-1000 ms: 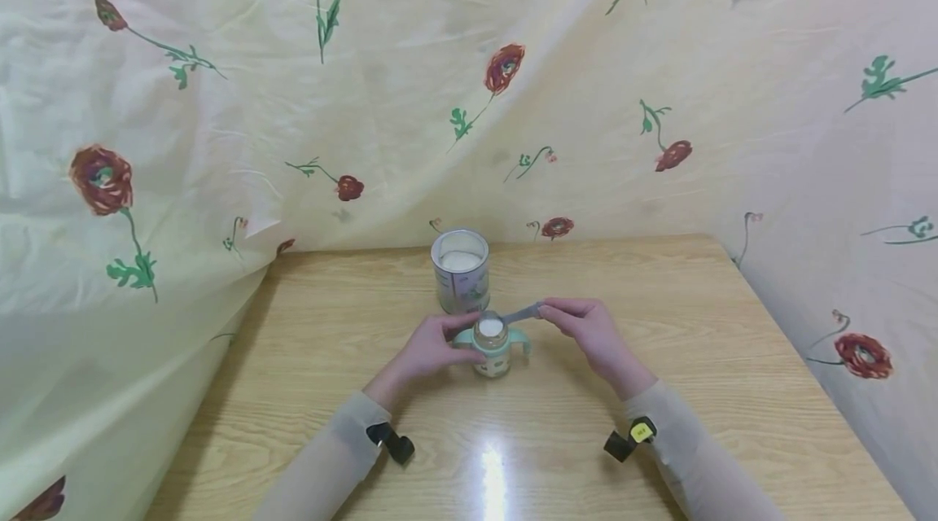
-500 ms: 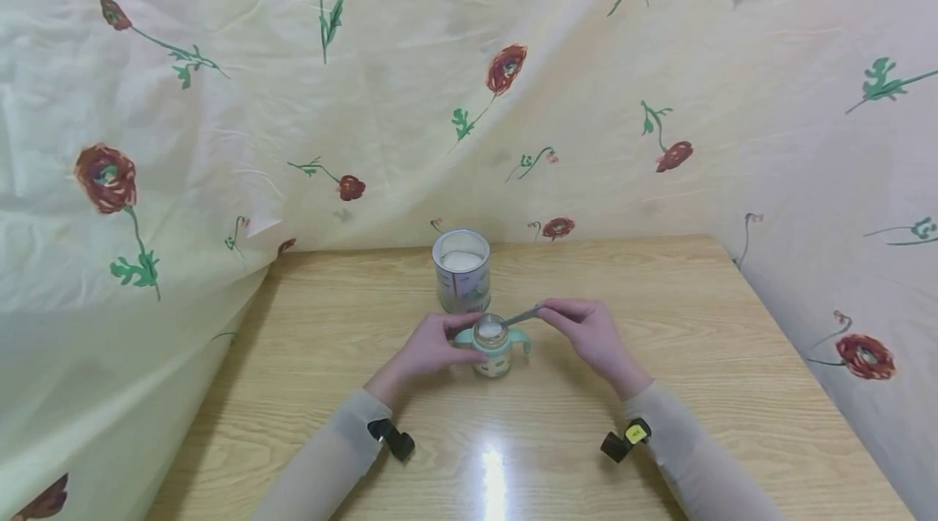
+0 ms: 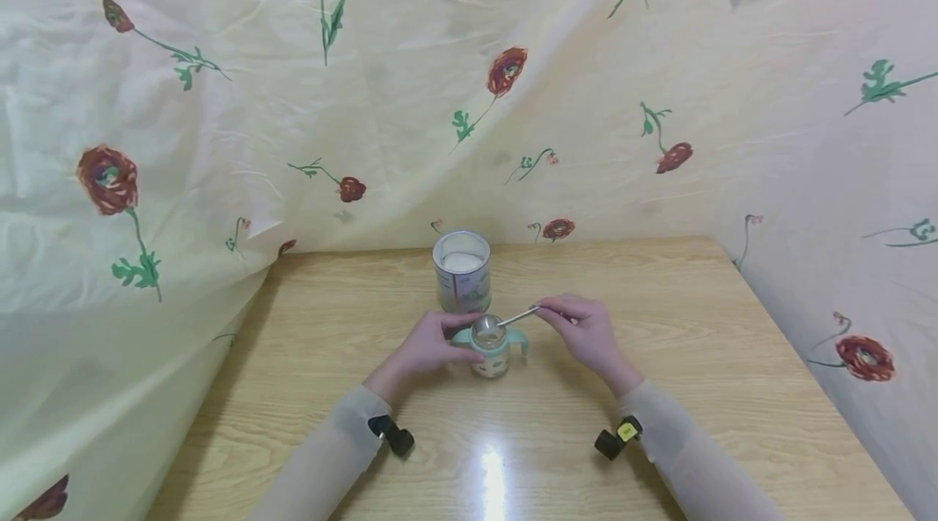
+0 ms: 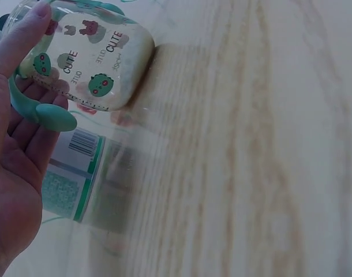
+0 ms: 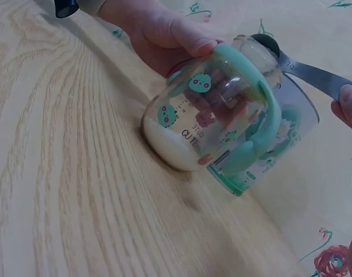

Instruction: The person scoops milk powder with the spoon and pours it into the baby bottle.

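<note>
A clear baby bottle [image 3: 491,362] with mint-green handles and cartoon prints stands uncapped on the table. My left hand [image 3: 431,348] grips it near the neck, thumb on the near side, fingers behind. Pale powder [image 5: 179,149] lies at its bottom in the right wrist view. Between thumb and fingers, my right hand [image 3: 586,334] pinches the handle of a grey measuring scoop [image 5: 314,76]. The scoop's bowl is tipped over at the bottle's mouth; its inside is hidden in the right wrist view. In the left wrist view, the printed bottle [image 4: 89,63] is beside my palm.
Just behind the bottle stands an open formula can [image 3: 463,289] with white powder [image 3: 462,262] inside. The wood-grain table [image 3: 352,293] backs onto a flowered cloth [image 3: 396,98]. Each wrist bears a strapped camera.
The right hand has turned the scoop over at the bottle's mouth; the white powder visible there earlier is no longer seen. The left hand keeps its hold on the bottle.
</note>
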A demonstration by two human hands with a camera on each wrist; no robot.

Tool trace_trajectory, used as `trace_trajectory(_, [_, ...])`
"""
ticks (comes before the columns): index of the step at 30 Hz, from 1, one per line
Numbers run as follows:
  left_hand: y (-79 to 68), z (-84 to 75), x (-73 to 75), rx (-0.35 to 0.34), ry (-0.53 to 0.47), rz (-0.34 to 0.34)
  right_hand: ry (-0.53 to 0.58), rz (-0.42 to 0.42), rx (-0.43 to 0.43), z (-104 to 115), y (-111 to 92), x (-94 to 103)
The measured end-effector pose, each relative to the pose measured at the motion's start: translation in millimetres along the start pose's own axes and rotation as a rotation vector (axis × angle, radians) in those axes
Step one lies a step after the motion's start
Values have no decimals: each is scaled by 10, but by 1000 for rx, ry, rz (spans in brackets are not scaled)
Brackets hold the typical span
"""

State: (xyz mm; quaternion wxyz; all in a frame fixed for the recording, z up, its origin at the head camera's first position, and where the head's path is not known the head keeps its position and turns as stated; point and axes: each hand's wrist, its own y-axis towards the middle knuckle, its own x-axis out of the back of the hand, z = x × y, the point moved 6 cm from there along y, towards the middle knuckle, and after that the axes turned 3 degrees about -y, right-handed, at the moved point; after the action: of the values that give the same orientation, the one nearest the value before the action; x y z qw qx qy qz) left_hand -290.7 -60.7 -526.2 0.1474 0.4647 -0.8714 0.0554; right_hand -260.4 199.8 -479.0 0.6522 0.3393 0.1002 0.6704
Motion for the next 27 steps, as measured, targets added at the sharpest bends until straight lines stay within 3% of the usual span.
trace_trajectory(4, [13, 15, -8, -11, -2, 3, -15, -16, 63, 19, 5, 2])
trace_trajectory(15, [7, 4, 6, 11, 25, -1, 6, -20, 136, -18, 13, 18])
trace_trajectory(27, [12, 8, 16, 26, 7, 0, -68, -68, 289, 54, 43, 6])
